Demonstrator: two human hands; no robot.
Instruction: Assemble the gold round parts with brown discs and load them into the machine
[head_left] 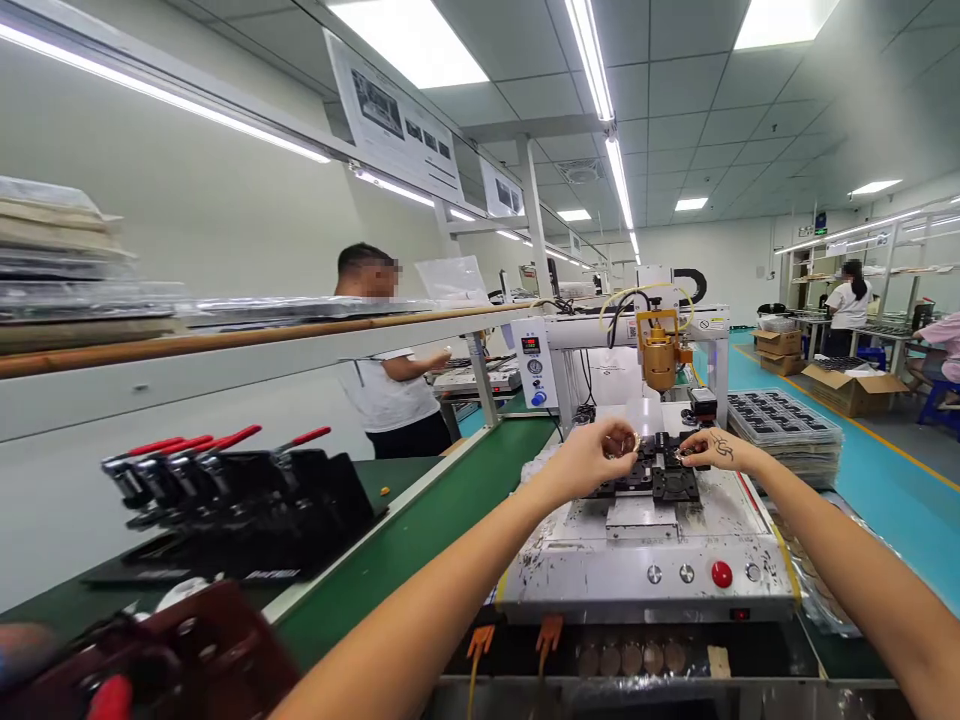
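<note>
My left hand (596,455) pinches a small round brass-coloured part (634,441) just above the black fixture (660,475) on the bed of a white desktop machine (645,560). My right hand (709,450), with a tattoo on its back, rests its fingertips on another small metal part (684,454) at the fixture's right side. Both arms reach forward over the machine's front panel. A yellow tool head (660,355) hangs on the gantry behind the fixture.
A green conveyor belt (420,530) runs along the left, with black clamp jigs with red handles (225,490) beside it. Stacked black trays (787,425) stand right of the machine. A person (382,370) works further along the line; others stand at far right.
</note>
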